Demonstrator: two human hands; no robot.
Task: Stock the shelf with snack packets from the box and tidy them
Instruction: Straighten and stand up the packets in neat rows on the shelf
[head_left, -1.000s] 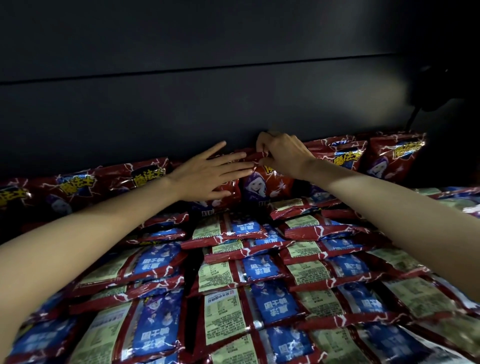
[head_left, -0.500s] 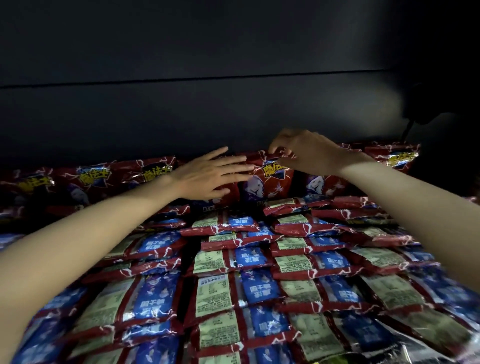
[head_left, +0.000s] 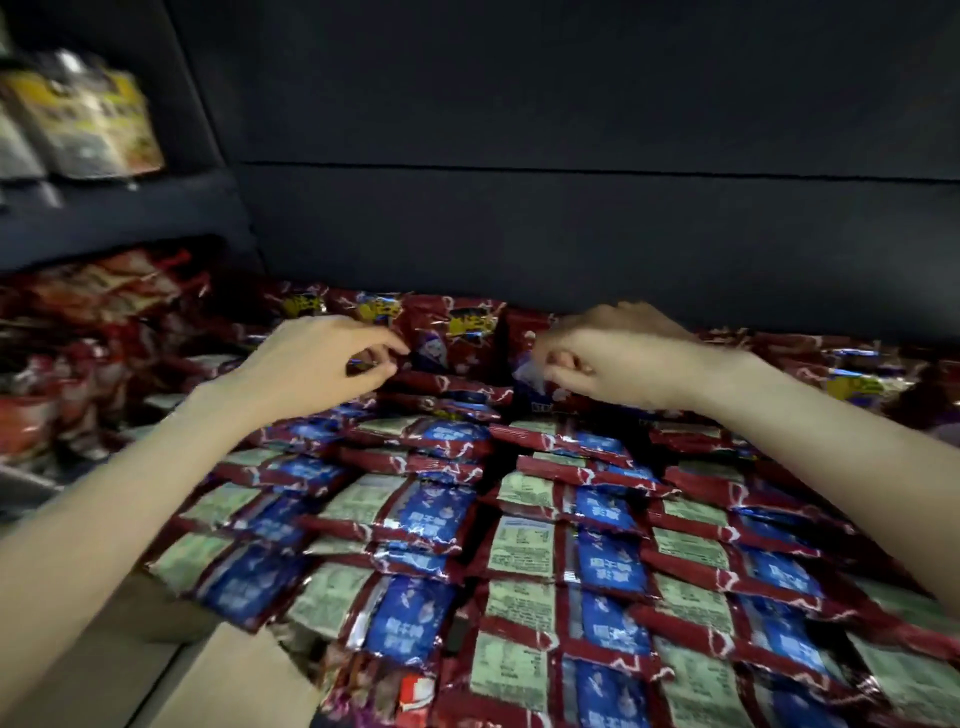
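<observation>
Red and blue snack packets (head_left: 524, 545) lie in overlapping rows across the shelf, backs up. A row of upright red packets (head_left: 457, 338) leans on the dark back panel. My left hand (head_left: 317, 364) reaches to the back row with curled fingers, its thumb and fingertips pinching the edge of a red packet (head_left: 436, 353). My right hand (head_left: 618, 358) is beside it, fingers curled round the corner of another upright packet (head_left: 519, 343). The cardboard box (head_left: 234, 675) sits at the bottom left, with a few packets (head_left: 389, 691) showing inside it.
The dark back panel (head_left: 571, 234) rises right behind the packets. To the left, a neighbouring bay holds other red packets (head_left: 78, 332), and yellow-labelled bags (head_left: 83, 119) stand on a higher shelf. All of this is blurred.
My view has swung left and pulled back, bringing the box and the left bay into sight. My left hand has gone from flat to curled. Both hands have come closer together at the back row.
</observation>
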